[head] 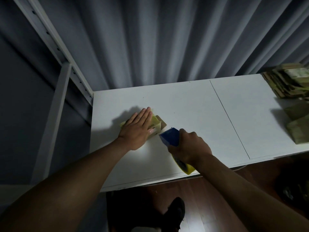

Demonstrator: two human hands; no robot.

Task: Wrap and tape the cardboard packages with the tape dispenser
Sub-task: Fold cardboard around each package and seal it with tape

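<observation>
A small cardboard package partly covered in yellowish tape lies on the white table. My left hand presses flat on top of it with straight fingers, hiding most of it. My right hand grips the handle of the blue tape dispenser, whose front end sits just right of the package's near corner. The yellow tape roll shows below my right wrist.
A stack of flat cardboard pieces lies at the table's far right, with more packages below it at the right edge. A grey curtain hangs behind the table. A white metal frame stands on the left. A shoe shows on the wooden floor.
</observation>
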